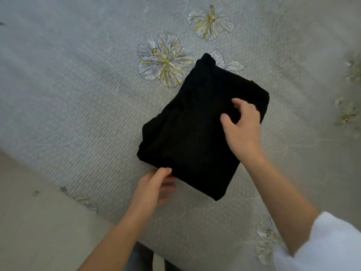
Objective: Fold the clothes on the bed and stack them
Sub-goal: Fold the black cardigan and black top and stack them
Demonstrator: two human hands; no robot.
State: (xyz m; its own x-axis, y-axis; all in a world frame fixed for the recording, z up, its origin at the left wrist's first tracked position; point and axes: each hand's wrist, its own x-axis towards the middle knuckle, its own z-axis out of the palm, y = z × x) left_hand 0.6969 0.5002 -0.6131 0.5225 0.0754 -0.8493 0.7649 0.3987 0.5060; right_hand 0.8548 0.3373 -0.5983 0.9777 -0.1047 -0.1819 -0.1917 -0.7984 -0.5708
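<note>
A folded black garment (pixel 191 130) lies on the bed (pixel 58 94) at the middle of the frame, over a grey cover printed with pale flowers (pixel 164 59). The left grip (pixel 154 188) pinches the garment's near lower edge, thumb on top. The right grip (pixel 242 126) rests on the garment's right part with bent fingers; whether it pinches cloth cannot be told. A white sleeve (pixel 322 241) shows at the lower right, and floor (pixel 29 222) at the lower left.

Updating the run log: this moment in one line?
black garment: folded, on bed | left hand: pinches near corner | right hand: on top, grip unclear
</note>
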